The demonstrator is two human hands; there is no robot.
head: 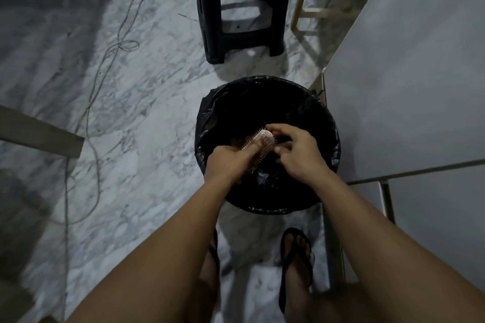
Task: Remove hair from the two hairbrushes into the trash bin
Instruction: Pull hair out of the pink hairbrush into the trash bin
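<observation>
A round trash bin lined with a black bag stands on the marble floor right in front of me. Over its opening my left hand grips the handle of a pink hairbrush, bristles facing right. My right hand is at the brush head, its fingers pinched against the bristles on the far and right side. Whether hair is between the fingers is too dark to tell. Only one hairbrush is in view.
A dark plastic stool stands behind the bin. A grey table runs along the right, its corner close to the bin. A thin cable trails across the floor on the left. My feet in flip-flops are below the bin.
</observation>
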